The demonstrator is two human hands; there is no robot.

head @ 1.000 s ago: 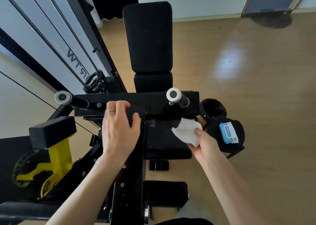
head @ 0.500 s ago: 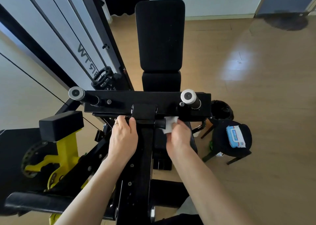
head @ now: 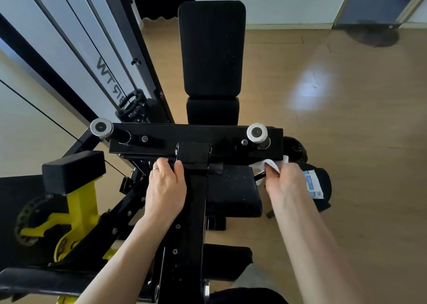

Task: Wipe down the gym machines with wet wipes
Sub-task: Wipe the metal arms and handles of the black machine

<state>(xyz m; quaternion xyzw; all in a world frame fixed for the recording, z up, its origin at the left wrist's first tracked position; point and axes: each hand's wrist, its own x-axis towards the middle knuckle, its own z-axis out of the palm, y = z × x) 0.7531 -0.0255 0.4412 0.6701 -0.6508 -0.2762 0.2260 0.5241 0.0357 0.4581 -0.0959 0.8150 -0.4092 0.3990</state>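
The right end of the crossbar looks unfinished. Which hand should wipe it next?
Right hand: it already pinches the wet wipe against the crossbar there. The left hand grips the frame, bracing.

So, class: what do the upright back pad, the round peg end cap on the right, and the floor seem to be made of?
Back pad: likely matte black vinyl over foam, softly rounded edges. Peg end cap: polished metal, bright sheen. Floor: wood or laminate, plank seams, glossy light patch.
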